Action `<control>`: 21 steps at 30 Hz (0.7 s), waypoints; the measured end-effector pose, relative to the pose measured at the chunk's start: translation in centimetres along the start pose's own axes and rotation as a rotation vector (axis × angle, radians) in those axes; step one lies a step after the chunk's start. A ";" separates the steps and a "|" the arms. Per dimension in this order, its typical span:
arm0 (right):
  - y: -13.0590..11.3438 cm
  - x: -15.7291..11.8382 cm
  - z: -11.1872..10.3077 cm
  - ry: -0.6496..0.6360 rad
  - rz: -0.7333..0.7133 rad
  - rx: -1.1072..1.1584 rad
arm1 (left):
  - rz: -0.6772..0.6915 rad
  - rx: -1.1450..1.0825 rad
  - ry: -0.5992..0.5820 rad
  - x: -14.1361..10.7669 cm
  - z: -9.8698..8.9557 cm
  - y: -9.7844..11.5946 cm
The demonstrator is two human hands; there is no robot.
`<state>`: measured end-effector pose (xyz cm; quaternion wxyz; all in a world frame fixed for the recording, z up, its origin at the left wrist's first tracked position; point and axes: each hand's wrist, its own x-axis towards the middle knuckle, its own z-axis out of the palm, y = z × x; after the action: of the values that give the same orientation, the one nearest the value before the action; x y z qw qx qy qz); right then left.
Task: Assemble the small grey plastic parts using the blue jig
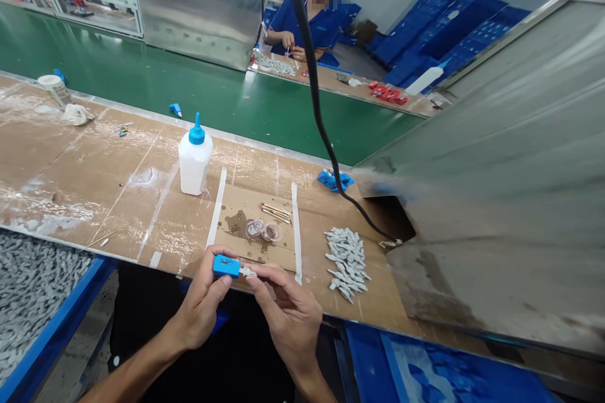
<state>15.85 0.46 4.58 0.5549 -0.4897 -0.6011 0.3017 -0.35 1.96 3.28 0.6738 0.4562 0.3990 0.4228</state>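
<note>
A blue plastic block (225,266) with a rectangular slot in its face sat almost level at lower centre of the frame, gripped by the left hand (201,302). A small grey-white plastic piece (247,272) met its right end, pinched by the right hand (288,318).

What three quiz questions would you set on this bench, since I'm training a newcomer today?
1. Which hand holds the blue block?
2. True or false: the bottle stands on the cardboard sheet.
3. What lies in the heap right of the cardboard sheet?

Key: 1. The left hand. 2. False. 3. Small grey parts.
</note>
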 end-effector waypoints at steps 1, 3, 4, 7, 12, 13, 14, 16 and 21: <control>0.0 -0.1 -0.1 -0.028 0.006 0.008 | 0.024 0.044 0.002 -0.1 -0.3 0.1; -0.3 -0.3 -0.2 -0.070 -0.018 0.011 | 0.070 0.099 -0.029 -0.2 -0.9 0.3; -0.4 -0.3 -0.3 -0.084 -0.038 0.004 | 0.098 0.127 -0.055 -0.2 -1.2 0.5; -1.0 -0.2 -0.5 -0.113 -0.074 -0.022 | 0.198 0.253 -0.113 -0.1 -1.8 0.9; -1.9 -0.4 -0.6 -0.130 -0.160 -0.046 | 0.313 0.361 -0.165 -0.6 -2.2 0.6; -2.0 -0.5 -0.6 -0.132 -0.178 -0.044 | 0.326 0.355 -0.172 -0.7 -2.3 0.4; -2.2 -0.6 -0.6 -0.134 -0.192 -0.038 | 0.341 0.344 -0.181 -0.8 -2.3 0.2; -2.4 -0.7 -0.5 -0.128 -0.208 -0.018 | 0.374 0.314 -0.200 -0.9 -2.4 -0.1; -2.7 -1.0 -0.1 -0.095 -0.248 0.026 | 0.415 0.302 -0.215 -1.1 -2.2 -0.2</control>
<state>15.20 -1.40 6.68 0.5651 -0.3895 -0.6787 0.2612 -2.72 1.51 2.64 0.5358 0.6656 0.2815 0.4367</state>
